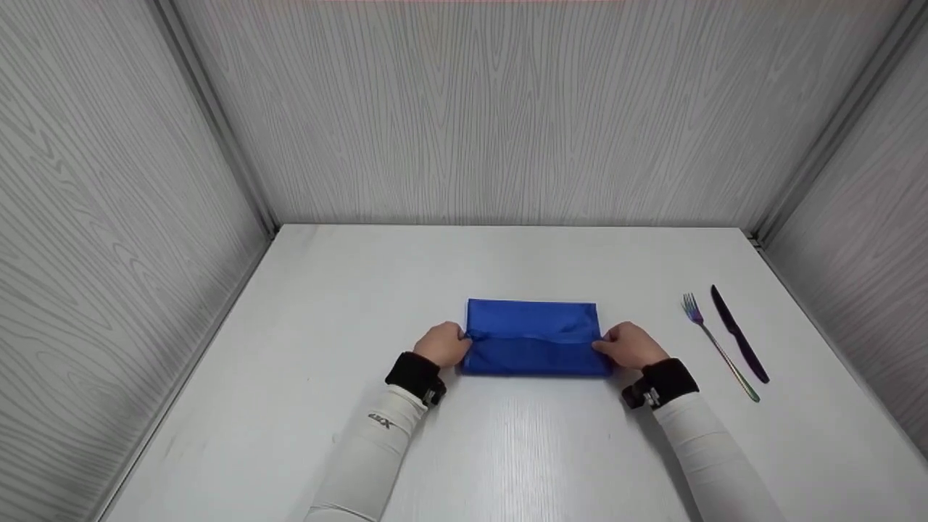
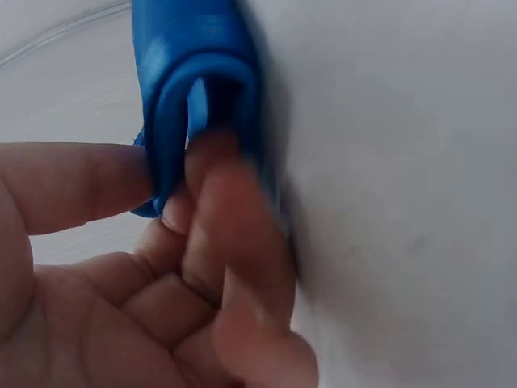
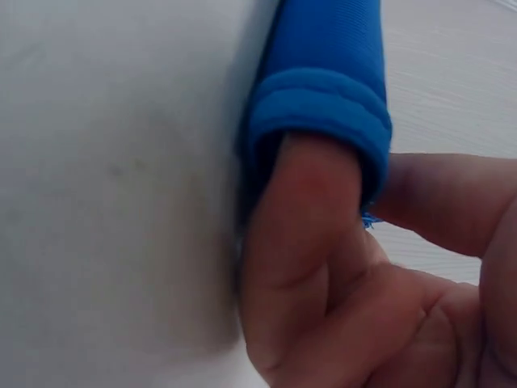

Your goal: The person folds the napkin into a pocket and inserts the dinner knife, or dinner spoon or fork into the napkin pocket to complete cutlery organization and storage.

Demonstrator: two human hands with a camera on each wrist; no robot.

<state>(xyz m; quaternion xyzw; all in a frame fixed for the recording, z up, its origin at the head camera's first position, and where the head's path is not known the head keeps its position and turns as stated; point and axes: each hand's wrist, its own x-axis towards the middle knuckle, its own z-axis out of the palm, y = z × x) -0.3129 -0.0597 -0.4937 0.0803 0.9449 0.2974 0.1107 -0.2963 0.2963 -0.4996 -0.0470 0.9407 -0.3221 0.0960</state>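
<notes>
A blue cloth (image 1: 533, 319), folded into a wide rectangle, lies on the white table in the head view, its near part doubled over. My left hand (image 1: 444, 344) pinches its left edge between thumb and fingers. At the opposite edge, my right hand (image 1: 628, 346) pinches the cloth the same way. In the left wrist view the fold of the cloth (image 2: 194, 48) curves round in a loop, with fingertips inside it and the thumb outside. The right wrist view shows a finger tucked into the cloth's fold (image 3: 319, 97), the thumb pressing from outside.
To the right on the table (image 1: 348, 290) lie a fork (image 1: 718, 348) with an iridescent sheen and a dark purple knife (image 1: 739, 335), side by side and slanted. Grey wood-grain panels (image 1: 464, 116) stand at the back and on both sides.
</notes>
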